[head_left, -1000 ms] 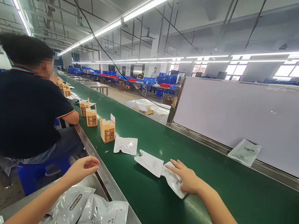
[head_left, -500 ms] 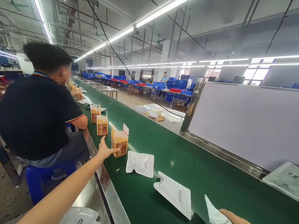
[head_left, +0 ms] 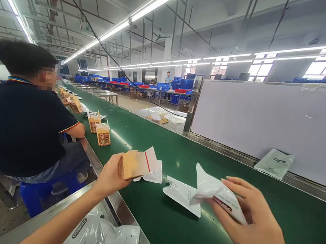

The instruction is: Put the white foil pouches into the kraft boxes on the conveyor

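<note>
Carton (head_left: pixel 133 164), open: left hand (head_left: pixel 110 177) | pouch (head_left: pixel 219 193): right hand (head_left: pixel 253 227)

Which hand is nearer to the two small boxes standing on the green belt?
Left. The left hand, holding a carton, is just before the two small boxes; the right hand is farther right, holding a white pouch.

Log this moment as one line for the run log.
left hand: holds small brown cardboard box | right hand: holds white plastic pouch | both above green conveyor belt | second white pouch flat on belt
</note>
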Available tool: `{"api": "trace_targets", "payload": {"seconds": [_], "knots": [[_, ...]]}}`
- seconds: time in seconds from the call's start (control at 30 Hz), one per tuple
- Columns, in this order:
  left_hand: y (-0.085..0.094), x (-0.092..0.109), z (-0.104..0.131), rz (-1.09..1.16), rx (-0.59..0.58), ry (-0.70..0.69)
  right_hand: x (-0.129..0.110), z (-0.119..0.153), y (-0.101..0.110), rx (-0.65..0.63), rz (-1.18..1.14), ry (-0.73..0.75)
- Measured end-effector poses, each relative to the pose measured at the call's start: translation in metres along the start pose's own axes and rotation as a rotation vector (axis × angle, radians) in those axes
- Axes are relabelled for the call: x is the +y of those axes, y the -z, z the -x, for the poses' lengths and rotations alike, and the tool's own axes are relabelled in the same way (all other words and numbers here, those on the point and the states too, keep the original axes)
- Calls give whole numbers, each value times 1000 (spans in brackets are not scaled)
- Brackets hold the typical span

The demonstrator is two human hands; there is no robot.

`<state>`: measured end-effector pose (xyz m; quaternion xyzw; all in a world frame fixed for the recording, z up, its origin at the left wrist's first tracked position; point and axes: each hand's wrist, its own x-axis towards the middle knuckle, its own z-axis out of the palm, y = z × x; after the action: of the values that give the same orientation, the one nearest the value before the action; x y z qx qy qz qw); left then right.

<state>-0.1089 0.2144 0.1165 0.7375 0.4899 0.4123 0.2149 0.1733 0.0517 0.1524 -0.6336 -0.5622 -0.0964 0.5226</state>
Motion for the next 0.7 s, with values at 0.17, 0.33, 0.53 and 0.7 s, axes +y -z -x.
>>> {"api": "trace_targets", "payload": {"seconds": [0.17,0.33,0.53,0.7], "knots": [[-16,67,75,-132,-87,-80,-48,9,-15,263,104,526],[-30,87,96,-105,74,-93,-46,30,-27,47,-12,713],[-41,79,103,-142,118,-244,-35,40,11,-656,-11,573],[-54,87,113,-87,39,-594,-30,49,3,-572,-79,531]]}}
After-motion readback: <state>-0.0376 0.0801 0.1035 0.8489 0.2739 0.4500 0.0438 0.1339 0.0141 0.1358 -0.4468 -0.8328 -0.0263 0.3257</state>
